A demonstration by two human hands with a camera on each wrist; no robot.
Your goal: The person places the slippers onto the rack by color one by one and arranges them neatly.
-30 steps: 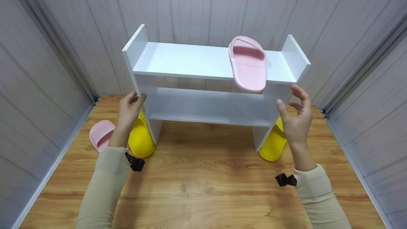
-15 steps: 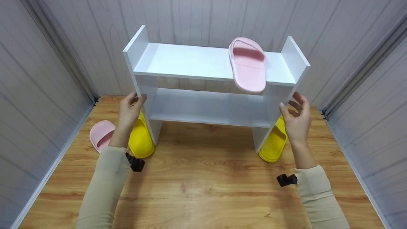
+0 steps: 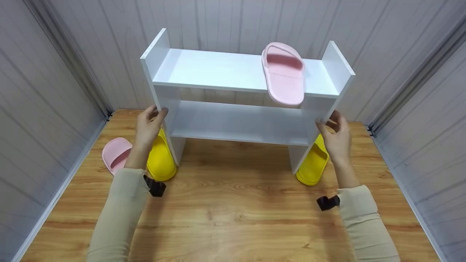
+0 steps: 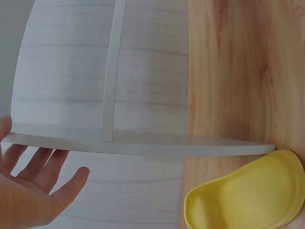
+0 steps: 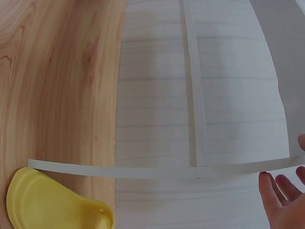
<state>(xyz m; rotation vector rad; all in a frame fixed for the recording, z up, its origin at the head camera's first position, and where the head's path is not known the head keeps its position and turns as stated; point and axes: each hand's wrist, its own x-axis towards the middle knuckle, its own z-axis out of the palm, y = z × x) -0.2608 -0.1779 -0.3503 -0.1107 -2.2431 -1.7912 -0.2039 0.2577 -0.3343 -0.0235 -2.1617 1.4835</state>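
Note:
A white two-tier shoe rack [image 3: 218,69] stands on the wooden floor. My left hand [image 3: 147,125] grips the front edge of its left side panel, thumb in front and fingers on the outer face, as the left hand [image 4: 33,191] in the left wrist view also shows. On the opposite side my right hand [image 3: 336,140] holds the right side panel between thumb and fingers; the right wrist view catches this right hand [image 5: 283,200] at its edge. A pink slipper [image 3: 285,78] lies on the top shelf toward the right, its heel overhanging the front.
One yellow slipper [image 3: 160,160] lies against the rack's left foot, another yellow slipper [image 3: 311,165] against the right foot. A second pink slipper [image 3: 115,153] is farther left, partly behind my forearm. Panelled walls [image 3: 225,22] enclose the back and sides.
My right hand has come down and inward onto the right side panel and closed its thumb and fingers on it. The left hand has stayed in place on its panel.

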